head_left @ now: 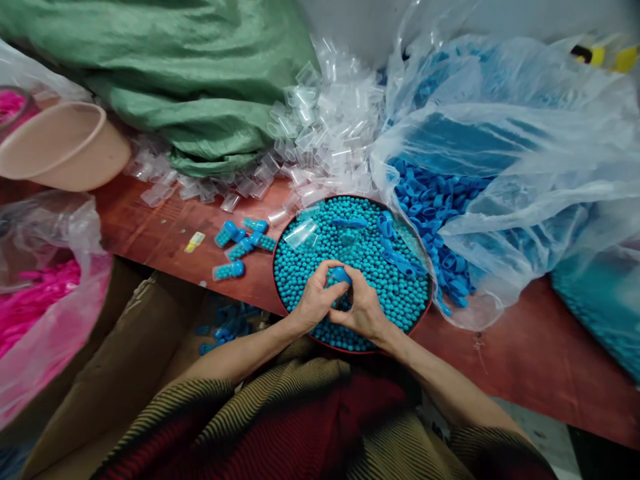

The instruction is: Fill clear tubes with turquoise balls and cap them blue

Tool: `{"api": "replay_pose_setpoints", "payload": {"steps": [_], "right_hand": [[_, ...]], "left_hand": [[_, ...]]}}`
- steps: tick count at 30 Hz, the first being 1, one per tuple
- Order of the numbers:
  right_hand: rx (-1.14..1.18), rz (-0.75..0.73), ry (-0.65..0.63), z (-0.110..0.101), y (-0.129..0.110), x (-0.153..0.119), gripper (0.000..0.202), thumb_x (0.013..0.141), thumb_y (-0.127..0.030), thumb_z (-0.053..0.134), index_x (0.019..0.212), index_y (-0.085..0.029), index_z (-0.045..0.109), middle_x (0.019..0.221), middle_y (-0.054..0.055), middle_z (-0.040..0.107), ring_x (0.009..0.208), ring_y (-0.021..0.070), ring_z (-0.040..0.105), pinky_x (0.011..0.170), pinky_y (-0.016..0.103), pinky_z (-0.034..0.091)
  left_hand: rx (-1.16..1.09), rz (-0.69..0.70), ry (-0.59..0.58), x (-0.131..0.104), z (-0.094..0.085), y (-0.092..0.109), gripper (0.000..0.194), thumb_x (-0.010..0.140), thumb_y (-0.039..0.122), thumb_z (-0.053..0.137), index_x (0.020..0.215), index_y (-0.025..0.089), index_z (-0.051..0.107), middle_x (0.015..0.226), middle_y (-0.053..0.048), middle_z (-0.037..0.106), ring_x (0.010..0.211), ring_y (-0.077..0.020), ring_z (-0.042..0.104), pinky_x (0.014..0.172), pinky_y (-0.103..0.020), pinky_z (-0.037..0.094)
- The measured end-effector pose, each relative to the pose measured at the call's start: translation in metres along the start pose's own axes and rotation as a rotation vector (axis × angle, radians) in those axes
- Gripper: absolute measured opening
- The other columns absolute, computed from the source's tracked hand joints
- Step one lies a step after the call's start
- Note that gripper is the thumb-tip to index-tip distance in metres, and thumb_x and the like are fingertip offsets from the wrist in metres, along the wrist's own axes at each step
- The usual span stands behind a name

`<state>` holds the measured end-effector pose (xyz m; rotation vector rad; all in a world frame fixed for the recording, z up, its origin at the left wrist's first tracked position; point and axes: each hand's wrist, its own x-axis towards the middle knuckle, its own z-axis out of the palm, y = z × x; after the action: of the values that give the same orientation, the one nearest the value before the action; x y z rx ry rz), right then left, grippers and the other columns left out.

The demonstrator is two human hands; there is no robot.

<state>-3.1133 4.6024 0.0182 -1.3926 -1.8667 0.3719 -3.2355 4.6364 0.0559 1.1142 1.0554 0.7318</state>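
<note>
Over a round red-rimmed tray [429,300] full of small blue balls [310,267], my two hands meet around one small item with a blue cap [339,275]. My left hand [317,298] pinches it from the left. From the right, the fingers of my right hand [363,305] are closed on it too. The lower part of the item is hidden by my fingers. Clear tubes [301,233] and blue caps [395,257] lie on the balls. Left of the tray, several filled, capped tubes [229,270] rest on the red table [500,360].
Behind the tray is a heap of clear tubes [340,127] beside a green sack [210,87]. An open plastic bag [500,233] of blue caps stands right. A beige bowl [65,150] and a bag of pink pieces [40,300] are left, near a cardboard box [115,347].
</note>
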Motion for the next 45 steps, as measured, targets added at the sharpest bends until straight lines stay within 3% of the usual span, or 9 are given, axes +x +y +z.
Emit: {"api": "replay_pose_setpoints", "payload": {"steps": [6, 11, 15, 20, 23, 27, 33, 39, 45], "right_hand": [[0.001, 0.078, -0.199, -0.01, -0.006, 0.001, 0.088, 0.075, -0.043, 0.065, 0.143, -0.016, 0.016, 0.111, 0.015, 0.057, 0.082, 0.0249, 0.063, 0.057, 0.035, 0.054], [-0.283, 0.146, -0.172, -0.033, 0.007, 0.001, 0.043, 0.091, -0.039, 0.044, 0.128, -0.017, 0.046, 0.109, 0.014, 0.059, 0.09, 0.0238, 0.062, 0.065, 0.032, 0.052], [-0.638, 0.278, -0.107, -0.059, 0.031, 0.01, 0.035, 0.092, -0.034, 0.041, 0.117, -0.016, 0.056, 0.101, 0.013, 0.06, 0.088, 0.0234, 0.058, 0.065, 0.03, 0.046], [-0.893, 0.335, -0.271, -0.069, 0.046, 0.026, 0.025, 0.088, -0.03, 0.045, 0.096, -0.012, 0.061, 0.085, 0.015, 0.059, 0.08, 0.0248, 0.053, 0.063, 0.032, 0.037], [-0.908, 0.328, -0.341, -0.067, 0.047, 0.031, 0.023, 0.089, -0.025, 0.041, 0.087, -0.013, 0.061, 0.084, 0.015, 0.059, 0.081, 0.025, 0.052, 0.066, 0.033, 0.036], [-0.829, 0.315, -0.386, -0.067, 0.048, 0.034, 0.023, 0.088, -0.025, 0.042, 0.09, -0.014, 0.061, 0.088, 0.014, 0.061, 0.087, 0.0269, 0.054, 0.068, 0.034, 0.038], [-0.27, 0.345, -0.316, -0.071, 0.064, 0.037, 0.024, 0.086, -0.029, 0.048, 0.102, -0.017, 0.061, 0.083, 0.006, 0.065, 0.077, 0.0189, 0.06, 0.071, 0.029, 0.044], [-0.309, 0.34, -0.161, -0.085, 0.065, 0.024, 0.035, 0.088, -0.027, 0.041, 0.116, -0.015, 0.058, 0.092, 0.009, 0.067, 0.082, 0.0207, 0.062, 0.072, 0.032, 0.047], [-0.61, 0.156, -0.602, -0.102, 0.047, 0.01, 0.051, 0.088, -0.011, 0.033, 0.131, -0.033, 0.048, 0.101, 0.004, 0.062, 0.077, 0.0146, 0.06, 0.055, 0.023, 0.038]], "left_hand": [[0.287, 0.222, -0.064, 0.001, -0.022, 0.006, 0.037, 0.079, 0.028, 0.055, 0.114, 0.019, 0.047, 0.092, -0.002, 0.06, 0.081, -0.0137, 0.057, 0.076, -0.027, 0.047], [0.669, 0.387, 0.3, -0.006, -0.076, 0.018, 0.034, 0.084, 0.031, 0.051, 0.116, 0.021, 0.051, 0.108, -0.005, 0.06, 0.093, -0.0172, 0.058, 0.087, -0.032, 0.045], [0.98, 0.399, 0.598, 0.0, -0.124, 0.015, 0.036, 0.084, 0.032, 0.048, 0.118, 0.018, 0.054, 0.109, -0.008, 0.061, 0.097, -0.0224, 0.057, 0.088, -0.037, 0.044], [1.189, 0.307, 0.765, 0.017, -0.147, 0.003, 0.042, 0.084, 0.029, 0.048, 0.124, 0.015, 0.053, 0.094, -0.01, 0.062, 0.094, -0.0271, 0.055, 0.087, -0.041, 0.042], [1.197, 0.359, 0.74, 0.019, -0.13, 0.001, 0.039, 0.088, 0.031, 0.043, 0.12, 0.013, 0.056, 0.094, -0.012, 0.06, 0.094, -0.0271, 0.054, 0.086, -0.041, 0.041], [1.156, 0.476, 0.407, 0.022, -0.069, 0.001, 0.035, 0.092, 0.029, 0.036, 0.115, 0.014, 0.057, 0.096, -0.01, 0.06, 0.088, -0.0218, 0.056, 0.082, -0.034, 0.043], [1.231, 0.343, 0.036, 0.049, 0.005, -0.002, 0.038, 0.088, 0.032, 0.048, 0.124, 0.019, 0.05, 0.107, -0.009, 0.057, 0.091, -0.0221, 0.058, 0.072, -0.029, 0.045], [1.193, 0.301, -0.015, 0.065, 0.006, -0.006, 0.024, 0.087, 0.031, 0.049, 0.108, 0.021, 0.057, 0.1, -0.007, 0.058, 0.09, -0.0216, 0.058, 0.075, -0.031, 0.044], [1.067, 0.346, -0.049, 0.072, -0.004, -0.006, 0.018, 0.085, 0.027, 0.052, 0.099, 0.02, 0.058, 0.092, -0.006, 0.061, 0.091, -0.0222, 0.056, 0.084, -0.034, 0.043]]}}
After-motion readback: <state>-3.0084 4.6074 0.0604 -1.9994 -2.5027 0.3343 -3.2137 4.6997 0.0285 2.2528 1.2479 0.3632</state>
